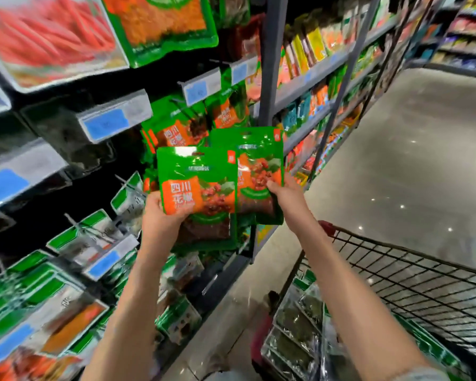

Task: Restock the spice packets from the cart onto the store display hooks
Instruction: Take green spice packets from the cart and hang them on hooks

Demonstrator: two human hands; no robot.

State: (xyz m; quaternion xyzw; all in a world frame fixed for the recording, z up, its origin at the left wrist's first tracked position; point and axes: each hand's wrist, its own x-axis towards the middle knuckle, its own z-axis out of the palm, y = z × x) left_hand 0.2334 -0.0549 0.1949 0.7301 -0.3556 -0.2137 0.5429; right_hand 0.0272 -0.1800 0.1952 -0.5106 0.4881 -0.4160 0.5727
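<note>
2 bare forearms reach up from the bottom edge, w/ the wire cart [412, 273] low on the right, holding clear-and-green bagged packets [294, 328] piled at its near end. Left hand [160, 218] grips the front packet [198, 185] at its lower left corner, fingers curled round the edge and onto the orange label. Right hand [285, 192] pinches a 2nd packet [259, 166] at its lower right, thumb on the front, other fingers hidden behind. Both are green w/ orange panels and red peppercorn art; the 2nd sits a bit higher and partly behind the front one. They're held up just in front of matching hung packets [176, 130] on the display, below blue price tags [105, 125]. More green-topped bags hang lower left, blurred. Grey floor [412, 149] runs along shelving [313, 70] on the right.
</note>
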